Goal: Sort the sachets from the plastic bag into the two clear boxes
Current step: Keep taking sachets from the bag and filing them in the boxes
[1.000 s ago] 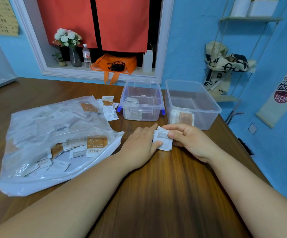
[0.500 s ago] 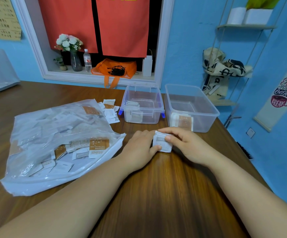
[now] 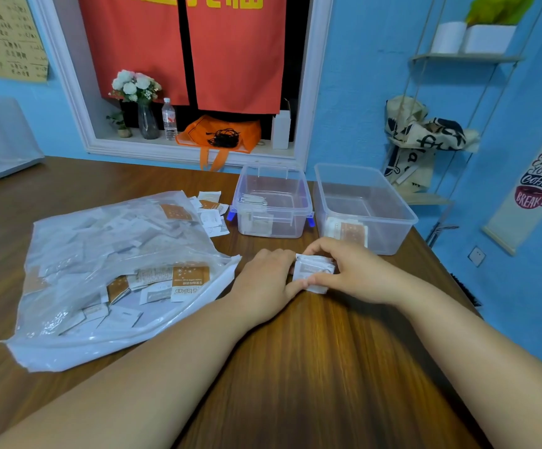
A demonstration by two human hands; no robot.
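A small stack of white sachets point(image 3: 312, 270) stands on the wooden table point(image 3: 328, 367), pinched between both hands. My left hand point(image 3: 263, 283) holds its left edge and my right hand point(image 3: 354, 270) curls over its top and right side. The clear plastic bag point(image 3: 101, 270) full of white and brown sachets lies at the left. Behind the hands stand two clear boxes: the smaller box point(image 3: 273, 176) holds white sachets, the larger box point(image 3: 392, 202) at the right holds brown-and-white sachets.
Several loose sachets point(image 3: 211, 212) lie between the bag and the smaller box. The table's right edge runs close beside the larger box. A window ledge with a vase point(image 3: 146, 121), a bottle point(image 3: 168, 119) and an orange bag point(image 3: 221, 134) is behind.
Both hands stay together on the white sachets, squaring them into a tighter stack. The camera has tilted slightly, so everything sits a little lower in the view.
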